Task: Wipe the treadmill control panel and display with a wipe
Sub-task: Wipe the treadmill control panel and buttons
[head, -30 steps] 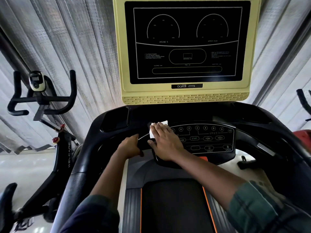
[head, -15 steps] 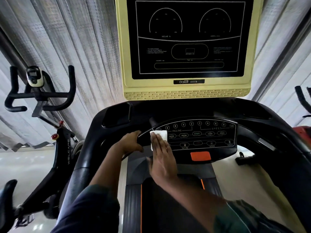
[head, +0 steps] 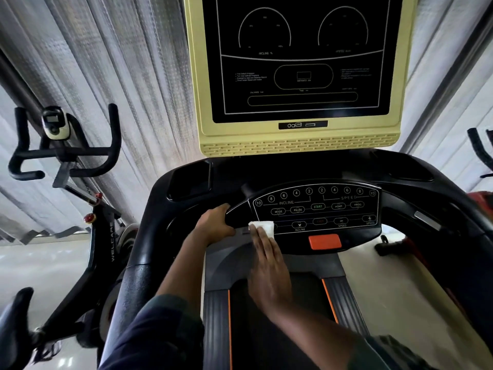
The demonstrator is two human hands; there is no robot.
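Observation:
The black control panel [head: 320, 209] with round incline and speed buttons sits in the middle, and an orange stop key [head: 325, 241] lies below the buttons. Above stands the dark display [head: 301, 57] in a yellow frame. A white wipe [head: 262, 227] lies on the panel's lower left corner. My right hand [head: 268, 268] presses it flat with straight fingers, the wipe poking out past the fingertips. My left hand [head: 214, 225] grips the black handle at the panel's left end, fingers curled round it.
The treadmill belt [head: 277, 329] with orange edge lines runs below the panel. A black cup recess [head: 190, 180] sits at the console's upper left. A spin bike [head: 66, 161] stands at the left against grey curtains. Another machine's handle [head: 480, 153] shows at the right edge.
My right hand has drawn the wipe from the panel's upper left down to its lower left corner, uncovering the incline buttons. The left hand keeps its grip on the handle.

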